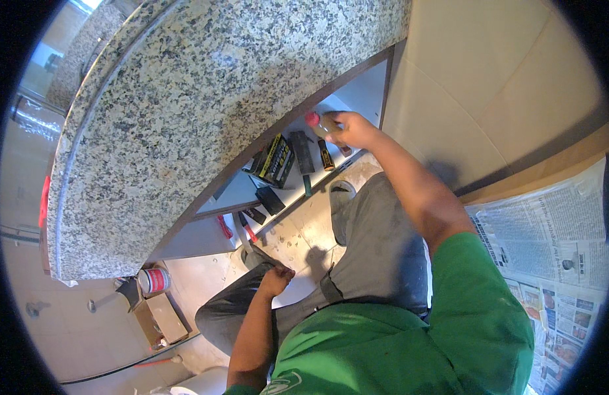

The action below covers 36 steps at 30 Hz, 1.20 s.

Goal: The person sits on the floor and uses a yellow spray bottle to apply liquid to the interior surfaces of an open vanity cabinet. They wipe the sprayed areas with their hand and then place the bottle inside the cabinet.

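My right hand (352, 130) reaches into the low cabinet under the granite counter, its fingers wrapped round a small clear bottle (324, 124) with a pinkish-red cap. Below the bottle on the shelf lies a black-and-yellow tube (326, 155). Beside that is a dark, flat tool (302, 150) with a green handle. Further left are a black-and-yellow box (277, 162), a black block (269, 199) and a red-handled tool (248, 227). Near my bent left leg, my left hand (277, 280) is loosely closed, with nothing visible in it.
The granite countertop (192, 112) overhangs the cabinet, its edge close to my right arm. On the floor at the lower left stand a can (153, 280) and an open cardboard box (161, 320). A roll of tape (343, 189) lies near my foot. Newspaper (548, 230) covers a surface at right.
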Motion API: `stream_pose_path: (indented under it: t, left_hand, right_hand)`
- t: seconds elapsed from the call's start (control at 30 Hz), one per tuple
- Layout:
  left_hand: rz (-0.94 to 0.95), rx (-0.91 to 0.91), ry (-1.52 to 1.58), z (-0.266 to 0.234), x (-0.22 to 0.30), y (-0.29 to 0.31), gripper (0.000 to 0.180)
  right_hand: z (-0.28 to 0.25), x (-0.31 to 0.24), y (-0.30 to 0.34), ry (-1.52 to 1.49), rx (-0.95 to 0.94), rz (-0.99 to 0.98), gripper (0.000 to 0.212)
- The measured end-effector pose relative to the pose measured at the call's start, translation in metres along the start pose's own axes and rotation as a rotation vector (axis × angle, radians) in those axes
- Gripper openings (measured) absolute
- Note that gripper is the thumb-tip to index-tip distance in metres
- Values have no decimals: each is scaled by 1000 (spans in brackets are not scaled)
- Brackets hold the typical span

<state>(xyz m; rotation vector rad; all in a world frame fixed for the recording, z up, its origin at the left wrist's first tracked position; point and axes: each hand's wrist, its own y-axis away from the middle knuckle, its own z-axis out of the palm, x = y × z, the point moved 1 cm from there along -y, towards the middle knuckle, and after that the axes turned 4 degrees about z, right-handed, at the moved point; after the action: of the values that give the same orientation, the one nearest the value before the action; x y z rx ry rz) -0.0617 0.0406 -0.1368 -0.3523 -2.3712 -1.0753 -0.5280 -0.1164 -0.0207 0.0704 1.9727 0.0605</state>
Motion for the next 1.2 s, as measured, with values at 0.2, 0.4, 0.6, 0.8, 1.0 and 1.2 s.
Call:
stream_pose_path:
  t: [0.2, 0.4, 0.6, 0.8, 1.0, 1.2]
  left_hand:
    - [57, 27, -47, -3, 9, 1, 40]
    - [116, 46, -133, -1, 7, 1, 39]
    - [-23, -2, -93, -14, 39, 10, 38]
    - [138, 1, -194, -3, 7, -7, 39]
    - [65, 8, -145, -6, 19, 1, 40]
    - [-20, -43, -137, -10, 29, 3, 39]
  right_hand:
    - [-35, 46, 36, -692, 11, 66, 58]
    - [-83, 31, 47, -1044, 21, -244, 58]
    - [-107, 10, 36, -959, 99, -317, 61]
    - [-102, 21, 31, -1031, 135, -318, 60]
    - [-91, 19, 29, -1092, 116, -346, 59]
    - [-74, 5, 23, -1184, 41, -379, 56]
